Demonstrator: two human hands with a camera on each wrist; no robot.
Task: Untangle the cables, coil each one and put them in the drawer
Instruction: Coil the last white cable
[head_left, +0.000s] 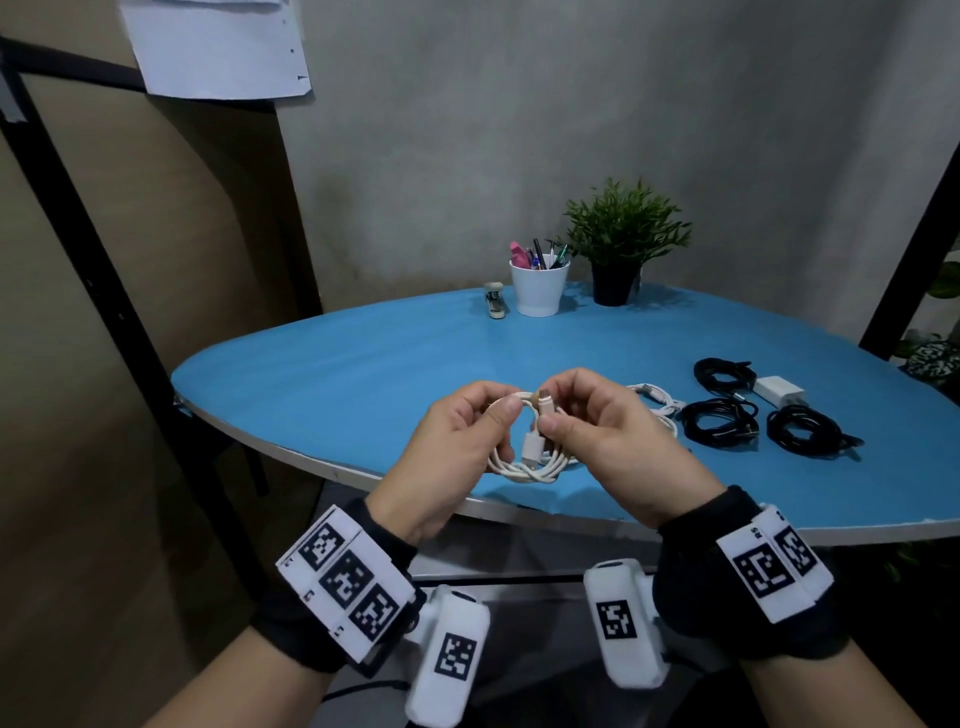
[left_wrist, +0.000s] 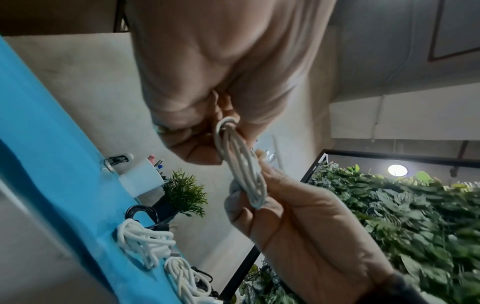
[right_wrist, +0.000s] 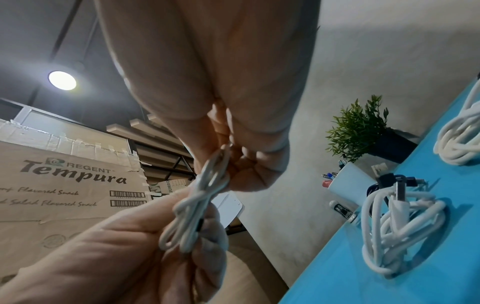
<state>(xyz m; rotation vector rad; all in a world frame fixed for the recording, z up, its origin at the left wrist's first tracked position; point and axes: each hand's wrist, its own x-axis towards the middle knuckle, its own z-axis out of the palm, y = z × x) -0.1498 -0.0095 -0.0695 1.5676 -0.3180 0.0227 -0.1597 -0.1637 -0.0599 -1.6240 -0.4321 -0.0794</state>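
Observation:
A small white cable coil (head_left: 530, 460) hangs above the near edge of the blue table (head_left: 337, 374), held by both hands. My left hand (head_left: 501, 408) pinches the loops at their top left. My right hand (head_left: 549, 408) pinches one plug end at the top of the coil, and a second plug (head_left: 532, 444) dangles inside the loops. The wrist views show the same coil (left_wrist: 242, 164) (right_wrist: 197, 203) pressed flat between the two hands' fingers. On the table to the right lie two more white coils (right_wrist: 397, 232) (right_wrist: 462, 139) and three black coils (head_left: 719, 423) (head_left: 805, 431) (head_left: 722, 371).
A white charger block (head_left: 779, 391) sits among the black coils. At the back of the table stand a white pen cup (head_left: 537, 288), a potted plant (head_left: 621, 249) and a stapler (head_left: 496, 301). Black frame posts rise at both sides, and cardboard boxes (right_wrist: 64, 185) stand to the left.

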